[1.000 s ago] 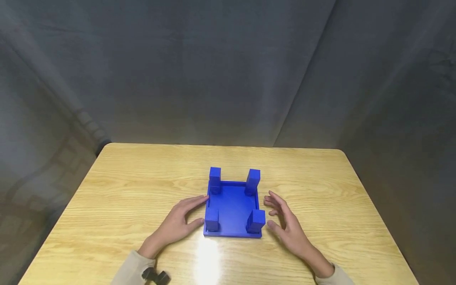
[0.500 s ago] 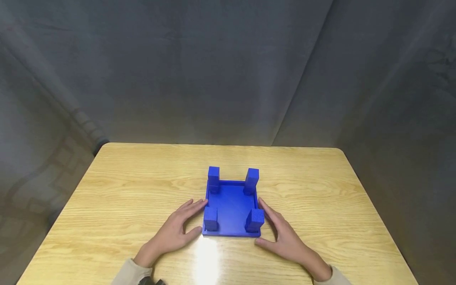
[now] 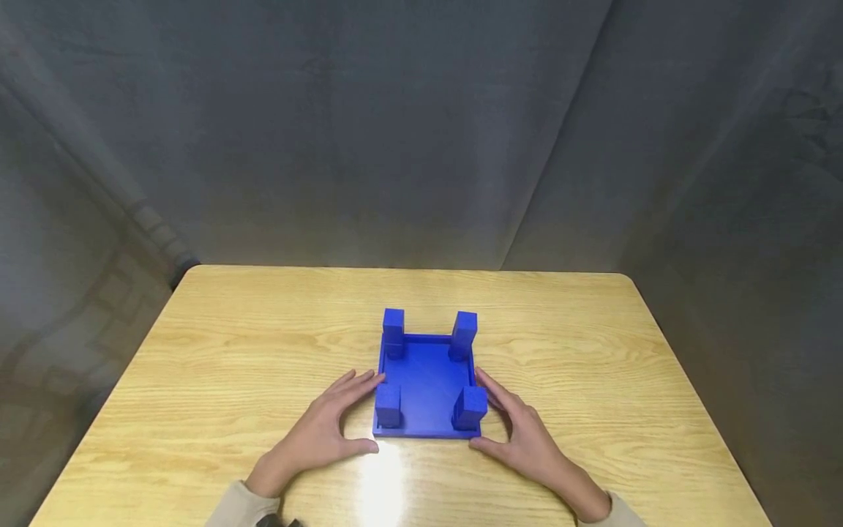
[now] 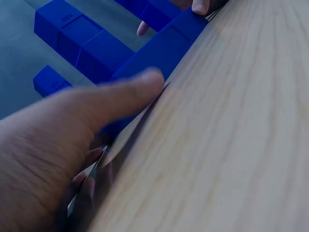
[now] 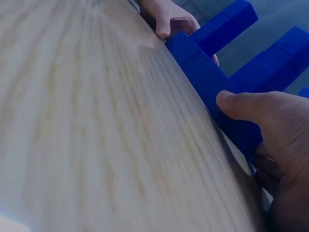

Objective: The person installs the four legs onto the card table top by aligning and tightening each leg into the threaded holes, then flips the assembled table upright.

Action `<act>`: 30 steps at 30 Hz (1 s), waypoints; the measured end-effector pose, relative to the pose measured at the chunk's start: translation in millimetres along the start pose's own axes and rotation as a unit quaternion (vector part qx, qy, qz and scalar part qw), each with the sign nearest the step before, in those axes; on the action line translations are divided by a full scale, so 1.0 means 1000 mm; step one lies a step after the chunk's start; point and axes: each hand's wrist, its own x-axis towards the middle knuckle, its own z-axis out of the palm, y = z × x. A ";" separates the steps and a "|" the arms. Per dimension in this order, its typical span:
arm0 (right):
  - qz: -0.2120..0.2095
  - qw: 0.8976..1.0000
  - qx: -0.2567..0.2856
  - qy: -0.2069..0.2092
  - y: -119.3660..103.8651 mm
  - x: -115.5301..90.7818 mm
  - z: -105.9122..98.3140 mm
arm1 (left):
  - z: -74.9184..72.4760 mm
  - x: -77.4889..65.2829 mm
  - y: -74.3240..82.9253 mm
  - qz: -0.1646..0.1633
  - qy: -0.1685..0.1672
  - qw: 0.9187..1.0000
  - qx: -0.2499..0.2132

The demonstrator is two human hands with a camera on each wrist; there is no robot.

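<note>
A blue square tray-like piece [image 3: 426,391] lies on the wooden table, with a square post [image 3: 470,410] standing up at each corner, like an upturned small table. My left hand [image 3: 323,428] is at its near left corner, fingertips at the left side and thumb extended by the front edge. In the left wrist view that thumb [image 4: 130,96] is blurred and overlaps the front wall. My right hand [image 3: 530,443] holds the near right corner, fingers along the right side. The right wrist view has its thumb [image 5: 241,105] pressed on the front wall; its other fingers are partly hidden.
The wooden table [image 3: 263,315] extends around the piece on every side, with a bright reflection in front of it. Dark grey curtains [image 3: 395,132] hang behind the table and at both sides. A dark band shows at my left cuff [image 3: 245,505].
My right hand has come in from the right onto the near right corner. My left thumb has moved from the left side round towards the front edge. The blue piece stays on the table.
</note>
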 end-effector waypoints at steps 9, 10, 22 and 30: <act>0.024 0.998 0.049 -0.004 0.002 0.000 0.000 | 0.003 0.004 0.002 -0.010 0.012 1.000 -0.008; 0.029 0.998 0.056 -0.004 0.002 0.000 -0.001 | 0.003 0.004 0.002 -0.010 0.013 1.000 -0.006; 0.029 0.998 0.050 -0.006 0.001 0.001 -0.001 | 0.005 0.005 0.002 -0.015 0.028 0.999 -0.008; 0.029 0.992 0.123 0.006 0.001 0.002 0.001 | 0.003 0.005 0.005 -0.021 0.039 0.998 -0.053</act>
